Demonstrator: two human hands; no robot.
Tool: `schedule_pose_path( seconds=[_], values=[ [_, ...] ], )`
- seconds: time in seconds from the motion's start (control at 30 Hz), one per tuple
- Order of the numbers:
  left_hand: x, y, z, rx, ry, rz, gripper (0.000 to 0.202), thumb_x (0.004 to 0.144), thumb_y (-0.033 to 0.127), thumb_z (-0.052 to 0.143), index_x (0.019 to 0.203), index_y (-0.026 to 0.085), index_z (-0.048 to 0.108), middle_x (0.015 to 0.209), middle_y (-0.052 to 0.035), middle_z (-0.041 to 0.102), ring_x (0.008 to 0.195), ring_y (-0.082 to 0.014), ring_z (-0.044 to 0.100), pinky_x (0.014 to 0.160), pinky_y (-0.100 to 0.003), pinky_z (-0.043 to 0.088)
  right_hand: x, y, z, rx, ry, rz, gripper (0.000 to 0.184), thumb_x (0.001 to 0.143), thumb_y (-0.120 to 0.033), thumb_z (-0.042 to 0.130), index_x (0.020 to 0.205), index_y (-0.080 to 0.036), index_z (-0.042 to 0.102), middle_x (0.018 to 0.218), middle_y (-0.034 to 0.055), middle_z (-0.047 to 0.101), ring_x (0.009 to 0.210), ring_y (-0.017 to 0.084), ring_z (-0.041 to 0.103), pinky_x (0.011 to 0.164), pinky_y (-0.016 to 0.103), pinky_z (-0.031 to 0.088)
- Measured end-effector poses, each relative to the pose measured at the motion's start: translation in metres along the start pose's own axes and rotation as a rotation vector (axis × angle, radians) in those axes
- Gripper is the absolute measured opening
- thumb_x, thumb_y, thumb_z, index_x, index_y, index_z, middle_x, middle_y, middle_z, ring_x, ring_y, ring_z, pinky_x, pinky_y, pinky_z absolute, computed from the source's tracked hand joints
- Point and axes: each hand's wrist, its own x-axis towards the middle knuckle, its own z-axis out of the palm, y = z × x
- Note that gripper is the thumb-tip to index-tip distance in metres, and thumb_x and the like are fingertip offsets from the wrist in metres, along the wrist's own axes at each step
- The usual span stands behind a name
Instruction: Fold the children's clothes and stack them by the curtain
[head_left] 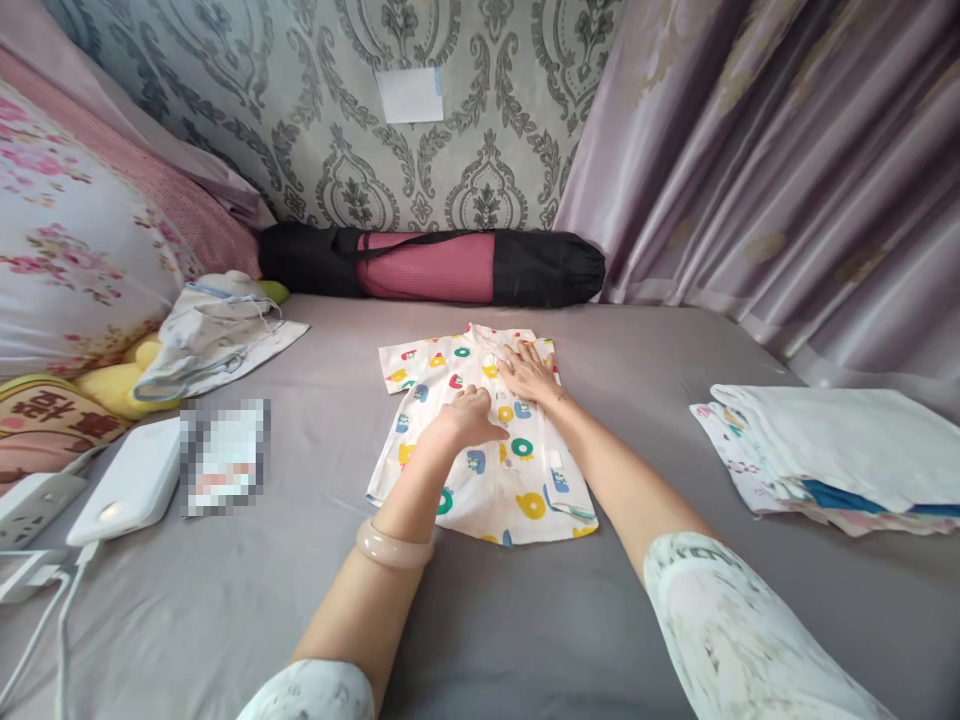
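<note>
Printed shirt (491, 485), collar (480, 338) toward wall (300, 120), long axis front-to-back

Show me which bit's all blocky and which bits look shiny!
In the head view, the flat item beside the white box is pixelated into squares; in the head view, the curtain and bracelet look shiny; in the head view, the printed shirt looks fairly sharp.

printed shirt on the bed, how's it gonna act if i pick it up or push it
The printed shirt would probably hang floppy, since its cloth looks thin and lies flat. It is likely light, being small and short-sleeved. Pushed, it may bunch rather than roll, as it lies spread on the grey sheet.
</note>
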Motion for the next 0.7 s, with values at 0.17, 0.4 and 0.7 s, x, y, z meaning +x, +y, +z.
schedule_pose_path(
  seconds=[0.17, 0.4, 0.7],
  values=[
    [-0.005, -0.007, -0.012, -0.018, -0.009, -0.026, 0.037, 0.079, 0.051, 0.058, 0.099, 0.019, 0.054, 0.118, -0.0106, 0.059, 0.109, -0.0246, 0.058, 0.085, -0.03, 0.048, -0.022, 0.007, -0.011, 0.1, -0.011, 0.0, 0.062, 0.098, -0.046, 0.011, 0.154, -0.018, 0.018, 0.161, 0.0071, 0.012, 0.147, 0.023, 0.007, 0.117, 0.053, 0.01],
    [-0.005, -0.026, -0.019, -0.047, 0.017, -0.124, 0.038, 0.081, 0.052, 0.057, 0.097, 0.017, 0.058, 0.117, -0.0117, 0.062, 0.108, -0.0263, 0.059, 0.08, -0.028, 0.047, -0.068, 0.018, 0.005, -0.047, 0.004, 0.013, 0.07, 0.097, -0.049, 0.013, 0.152, -0.006, 0.021, 0.16, 0.0142, 0.012, 0.147, 0.025, 0.008, 0.119, 0.046, 0.006],
    [-0.005, -0.053, -0.02, -0.141, 0.108, -0.284, 0.053, 0.079, 0.055, 0.058, 0.117, 0.019, 0.058, 0.124, -0.0124, 0.062, 0.111, -0.0273, 0.06, 0.082, -0.028, 0.046, -0.089, 0.013, -0.005, -0.01, -0.023, 0.001, 0.069, 0.098, -0.049, 0.01, 0.153, -0.007, 0.018, 0.16, 0.0126, 0.011, 0.147, 0.024, 0.007, 0.119, 0.046, 0.005]
  ],
)
